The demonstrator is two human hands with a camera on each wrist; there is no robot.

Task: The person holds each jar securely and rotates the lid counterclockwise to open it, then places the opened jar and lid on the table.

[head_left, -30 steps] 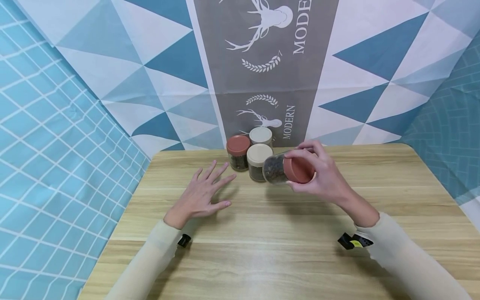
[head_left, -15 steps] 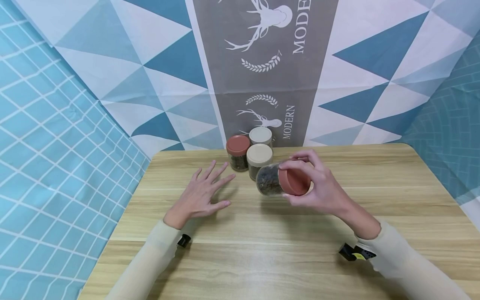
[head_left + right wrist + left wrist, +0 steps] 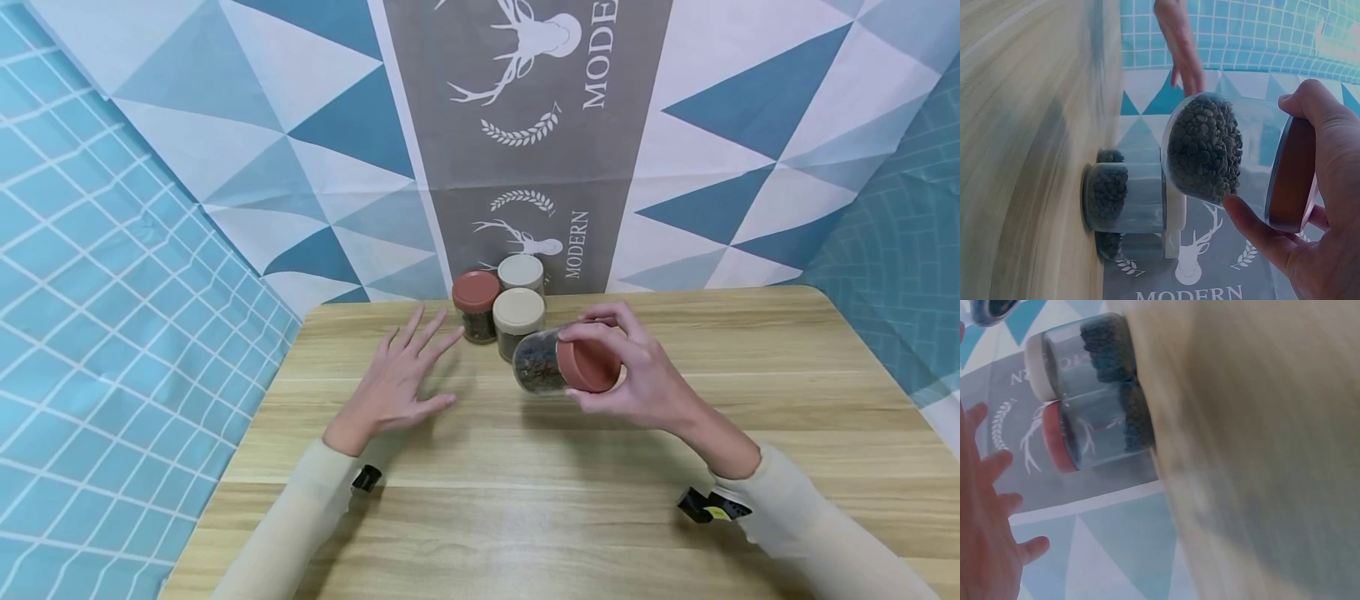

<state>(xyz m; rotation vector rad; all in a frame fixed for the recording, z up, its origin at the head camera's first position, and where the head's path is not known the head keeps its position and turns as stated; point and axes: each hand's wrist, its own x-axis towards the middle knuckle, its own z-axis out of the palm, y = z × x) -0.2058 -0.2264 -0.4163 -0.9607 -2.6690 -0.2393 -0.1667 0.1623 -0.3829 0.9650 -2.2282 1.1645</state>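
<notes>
My right hand (image 3: 637, 367) grips a clear jar with a red-brown lid (image 3: 588, 365), tilted above the table with its lid toward the palm. Dark bean-like pieces (image 3: 1204, 147) fill the lower part of that jar in the right wrist view. My left hand (image 3: 397, 375) hovers with fingers spread, holding nothing, left of the standing jars. Those are a red-lidded jar (image 3: 476, 307), a cream-lidded jar (image 3: 518, 321) in front, and a white-lidded jar (image 3: 521, 273) behind. Dark contents show through the glass of the standing jars in both wrist views.
The wooden table (image 3: 480, 500) ends at the back against a patterned cloth wall (image 3: 525, 125) with deer prints. A blue grid-patterned cloth (image 3: 112, 333) hangs along the left side.
My right hand has brought the held jar slightly toward me and left, then kept it nearly still. The left hand has shifted a little up and left, fingers still spread.
</notes>
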